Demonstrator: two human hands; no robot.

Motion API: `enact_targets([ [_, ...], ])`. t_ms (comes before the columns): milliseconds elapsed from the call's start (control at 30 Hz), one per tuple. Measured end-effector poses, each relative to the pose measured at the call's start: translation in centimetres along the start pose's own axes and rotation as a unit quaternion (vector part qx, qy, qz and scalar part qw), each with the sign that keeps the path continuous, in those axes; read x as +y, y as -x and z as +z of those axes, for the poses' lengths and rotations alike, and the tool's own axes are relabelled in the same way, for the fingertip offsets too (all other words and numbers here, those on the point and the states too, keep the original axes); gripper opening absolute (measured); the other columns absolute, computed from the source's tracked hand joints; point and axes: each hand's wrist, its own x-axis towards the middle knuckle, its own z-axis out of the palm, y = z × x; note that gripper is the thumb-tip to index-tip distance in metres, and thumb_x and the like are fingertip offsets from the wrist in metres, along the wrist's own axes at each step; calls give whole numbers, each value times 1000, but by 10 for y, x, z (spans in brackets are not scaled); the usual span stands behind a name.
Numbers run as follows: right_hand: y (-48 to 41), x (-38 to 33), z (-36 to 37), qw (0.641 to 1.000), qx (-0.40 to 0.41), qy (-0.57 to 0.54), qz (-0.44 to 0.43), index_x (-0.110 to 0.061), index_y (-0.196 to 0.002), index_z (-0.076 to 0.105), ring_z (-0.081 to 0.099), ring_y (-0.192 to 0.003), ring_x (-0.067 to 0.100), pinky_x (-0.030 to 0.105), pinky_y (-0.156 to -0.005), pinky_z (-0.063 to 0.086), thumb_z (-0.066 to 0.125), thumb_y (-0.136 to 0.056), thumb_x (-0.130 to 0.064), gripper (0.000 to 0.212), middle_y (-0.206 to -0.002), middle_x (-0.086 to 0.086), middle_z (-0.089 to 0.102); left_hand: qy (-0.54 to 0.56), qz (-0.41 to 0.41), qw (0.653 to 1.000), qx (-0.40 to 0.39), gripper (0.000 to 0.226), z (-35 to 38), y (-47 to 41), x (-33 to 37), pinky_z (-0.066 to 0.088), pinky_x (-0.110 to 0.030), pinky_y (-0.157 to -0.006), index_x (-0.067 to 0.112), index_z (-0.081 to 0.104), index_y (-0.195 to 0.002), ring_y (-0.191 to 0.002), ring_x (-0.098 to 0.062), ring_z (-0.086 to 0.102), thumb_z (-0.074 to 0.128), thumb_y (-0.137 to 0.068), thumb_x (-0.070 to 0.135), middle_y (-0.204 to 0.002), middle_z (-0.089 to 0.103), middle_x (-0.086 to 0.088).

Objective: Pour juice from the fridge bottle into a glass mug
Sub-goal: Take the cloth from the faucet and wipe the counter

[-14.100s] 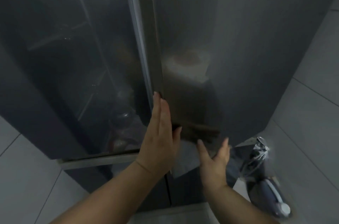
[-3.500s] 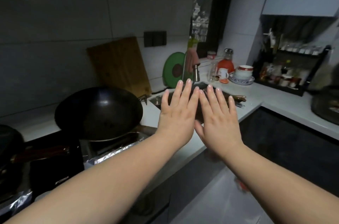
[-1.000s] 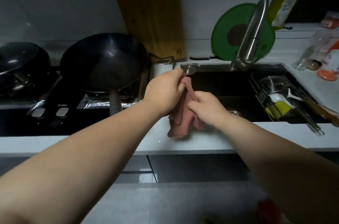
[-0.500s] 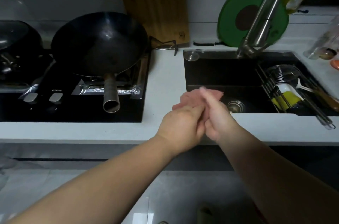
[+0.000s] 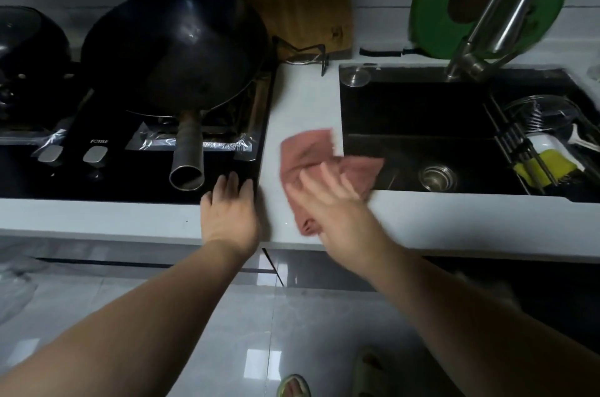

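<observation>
Two hands out: left hand (image 5: 229,213) flat, open, empty on counter edge (image 5: 97,221) by stove (image 5: 130,166); right hand (image 5: 334,205) blurred, fingers spread over pink cloth (image 5: 308,149). Bottle, mug unseen.

The right hand (image 5: 334,205) is motion-blurred, hiding part of the pink cloth (image 5: 308,153).

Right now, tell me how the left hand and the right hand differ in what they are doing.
The left hand lies flat and empty at the stove's edge; the right hand lies on the pink cloth. The left hand is sharp, the right hand motion-blurred. The left hand sits near the wok handle, the right hand beside the sink. Both are open with fingers spread over the counter.
</observation>
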Motion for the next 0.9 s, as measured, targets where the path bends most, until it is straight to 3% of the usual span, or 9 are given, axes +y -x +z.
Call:
enact_targets([
  [100, 7, -4, 36, 973, -222, 58, -10, -30, -153, 11, 2, -148, 36, 52, -117, -3, 55, -89, -22, 79, -163, 2, 7, 10, -29, 999, -40, 61, 13, -2, -10, 16, -41, -112, 19, 27, -146, -145, -26, 9, 46, -89, 19, -158, 15, -9],
  [167, 10, -3, 47, 966, -246, 78, -1, -30, -152, 15, 11, -147, 34, 54, -116, 4, 57, -80, -52, 86, -162, 3, 13, 26, -33, 998, -49, 58, 22, -2, -11, 16, -40, -113, 19, 26, -147, -146, -25, 9, 43, -92, 23, -159, 15, -8],
  [267, 0, -8, 52, 988, -138, 67, -3, -24, -142, 43, 38, -134, 28, 47, -110, 22, 51, -74, -56, 75, -146, 3, 46, 60, -32, 997, -27, 59, 32, -2, -10, 15, -40, -114, 18, 27, -148, -146, -24, 10, 45, -92, 26, -159, 16, -9],
  [333, -12, -13, 56, 994, -85, 70, 3, -24, -137, 50, 38, -134, 28, 47, -109, 24, 41, -85, -52, 60, -143, 3, 49, 80, -27, 996, 6, 57, 35, -4, -10, 13, -41, -114, 17, 30, -146, -146, -25, 11, 45, -93, 26, -158, 18, -10],
  [500, -25, -2, 79, 980, -182, 70, 31, -36, -152, 12, 0, -149, 29, 55, -116, 1, 4, -87, -62, 71, -163, -3, 7, 113, -5, 991, 78, 46, 43, -19, -2, 16, -45, -114, 12, 40, -141, -144, -30, 20, 41, -97, 25, -153, 30, -14],
  [667, -11, 25, 73, 982, -146, 72, 94, -32, -153, 7, -5, -149, 26, 52, -118, 1, 10, -90, -61, 70, -161, -4, -6, 106, 1, 993, 57, 58, 50, -27, 5, 18, -47, -112, 13, 41, -141, -142, -31, 23, 25, -92, 41, -152, 33, -15],
  [767, 2, 57, 62, 970, -142, 102, 169, -29, -153, 2, -6, -149, 26, 54, -116, 5, 9, -87, -65, 76, -160, -4, -9, 40, 64, 996, 47, 56, 48, -29, 10, 20, -48, -111, 14, 40, -140, -142, -31, 24, 29, -94, 43, -153, 31, -14],
  [833, 10, 75, 58, 959, -126, 120, 223, -26, -153, 11, 5, -149, 28, 55, -114, 13, 17, -90, -61, 72, -162, -3, 5, 21, 94, 995, 23, 57, 47, -33, 11, 12, -46, -114, 17, 31, -146, -145, -28, 14, 33, -96, 44, -157, 20, -10],
  [900, 12, 87, 59, 956, -57, 108, 266, -23, -147, 35, 26, -144, 28, 53, -113, 26, 35, -96, -50, 58, -155, -1, 35, 23, 90, 996, 8, 59, 47, -37, 9, 7, -44, -115, 18, 25, -148, -146, -26, 7, 31, -96, 47, -159, 14, -8],
])
